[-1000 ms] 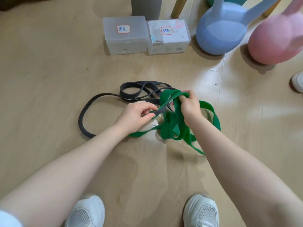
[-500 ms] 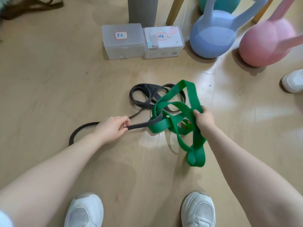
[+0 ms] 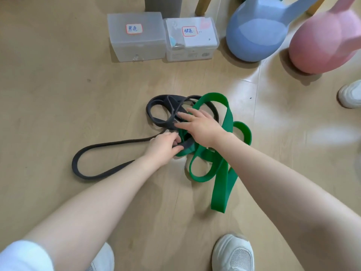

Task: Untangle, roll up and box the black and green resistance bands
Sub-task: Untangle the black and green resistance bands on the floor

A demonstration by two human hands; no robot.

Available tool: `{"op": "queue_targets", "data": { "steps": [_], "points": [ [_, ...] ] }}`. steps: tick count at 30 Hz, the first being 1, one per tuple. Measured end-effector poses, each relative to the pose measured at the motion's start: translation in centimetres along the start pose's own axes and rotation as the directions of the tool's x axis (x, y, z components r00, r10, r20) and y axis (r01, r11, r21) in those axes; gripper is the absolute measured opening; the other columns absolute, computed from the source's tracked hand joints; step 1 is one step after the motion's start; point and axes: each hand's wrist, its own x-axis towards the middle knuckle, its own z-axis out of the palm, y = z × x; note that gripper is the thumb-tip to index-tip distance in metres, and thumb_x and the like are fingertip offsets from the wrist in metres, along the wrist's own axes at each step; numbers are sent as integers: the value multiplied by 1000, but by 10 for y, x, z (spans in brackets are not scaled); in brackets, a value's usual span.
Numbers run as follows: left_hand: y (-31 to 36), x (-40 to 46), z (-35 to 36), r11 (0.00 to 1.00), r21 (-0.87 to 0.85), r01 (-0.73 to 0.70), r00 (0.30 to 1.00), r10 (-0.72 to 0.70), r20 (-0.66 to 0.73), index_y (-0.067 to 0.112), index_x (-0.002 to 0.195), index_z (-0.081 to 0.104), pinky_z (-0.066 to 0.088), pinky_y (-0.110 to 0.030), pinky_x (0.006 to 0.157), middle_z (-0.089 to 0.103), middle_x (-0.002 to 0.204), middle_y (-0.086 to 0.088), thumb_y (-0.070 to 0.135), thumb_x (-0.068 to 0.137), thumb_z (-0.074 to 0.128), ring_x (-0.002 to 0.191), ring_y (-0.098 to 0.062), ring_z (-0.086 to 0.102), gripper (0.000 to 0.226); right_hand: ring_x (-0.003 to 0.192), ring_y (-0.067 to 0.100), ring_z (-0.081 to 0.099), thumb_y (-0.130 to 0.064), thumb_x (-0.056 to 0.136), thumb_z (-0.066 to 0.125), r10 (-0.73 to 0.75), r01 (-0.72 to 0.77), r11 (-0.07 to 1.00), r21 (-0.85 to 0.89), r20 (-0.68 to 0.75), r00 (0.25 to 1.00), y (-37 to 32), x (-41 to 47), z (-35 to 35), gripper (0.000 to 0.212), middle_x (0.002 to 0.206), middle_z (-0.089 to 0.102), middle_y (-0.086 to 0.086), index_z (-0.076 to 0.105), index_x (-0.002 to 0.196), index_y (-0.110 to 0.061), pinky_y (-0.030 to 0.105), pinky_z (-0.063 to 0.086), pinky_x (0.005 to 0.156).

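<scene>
Risk — left hand [image 3: 165, 146] pinches black band [image 3: 109, 143] at knot; right hand [image 3: 197, 124], fingers spread, reaches toward 11 o'clock; hard pull cinches green band [image 3: 220, 173] tighter.

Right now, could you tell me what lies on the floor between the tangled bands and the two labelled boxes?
Nothing: the head view shows bare wooden floor between the black band, the green band and the boxes.
</scene>
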Motion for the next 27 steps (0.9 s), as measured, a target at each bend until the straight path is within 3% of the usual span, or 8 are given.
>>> {"op": "queue_targets", "data": {
  "steps": [4,7,12,15,18,20,23,27],
  "points": [
    [-5,2,3,999,17,-51,998,51,-29,16,95,62,41,-27,71,57,88,4,28,88,58,84,-16,54,15,135,30,25,-22,91,54,-130,125,942,-312,4,991,5,10,2,53,145,37,3,36,140,-29,42,23,110],
    [-9,-1,1,995,42,-95,993,97,-66,15,97,63,43,-29,72,58,92,2,28,90,55,85,-17,53,16,118,27,41,-30,92,51,-114,105,921,-375,-1,993,10,9,1,40,130,48,4,47,131,-23,38,34,95],
    [-2,-9,-13,983,59,-173,975,179,-130,13,92,58,47,-34,73,61,96,0,24,92,51,86,-21,56,13,98,29,58,-29,98,39,127,-126,992,23,-56,990,16,-1,-1,28,108,60,6,55,117,-18,36,45,67],
    [0,-21,-43,975,-88,-206,973,194,-125,13,94,53,48,-36,75,64,96,2,20,93,50,86,-20,59,8,91,31,57,-29,96,40,246,-181,933,312,-182,952,13,-18,-17,26,98,62,9,57,106,-13,41,49,70],
    [9,-38,-81,948,-121,-294,955,287,-74,17,93,46,40,-30,66,60,74,12,17,95,46,71,-13,55,2,91,35,57,-27,94,41,298,-157,882,445,-267,916,-1,-35,-47,24,98,64,13,57,105,-13,43,48,75],
    [19,-50,-106,922,-89,-377,926,373,-59,27,89,41,40,-28,62,60,68,12,25,94,43,66,-3,55,6,87,33,57,-24,92,42,368,-100,792,602,-341,865,-12,-45,-76,21,93,65,10,56,107,-20,40,47,76],
    [34,-65,-136,869,66,-490,861,495,-119,24,85,44,38,-28,58,51,69,11,41,84,34,65,-11,43,20,86,24,56,-14,89,42,477,-5,676,737,-432,765,-19,-55,-121,26,92,65,2,56,109,-26,33,44,79],
    [36,-76,-170,887,116,-447,854,462,-239,11,85,54,43,-35,58,51,70,6,41,75,33,63,-20,45,38,93,17,51,-11,90,42,670,-36,541,840,-405,623,-16,-58,-151,26,101,62,-1,60,108,-19,27,40,82]
  ]
}}
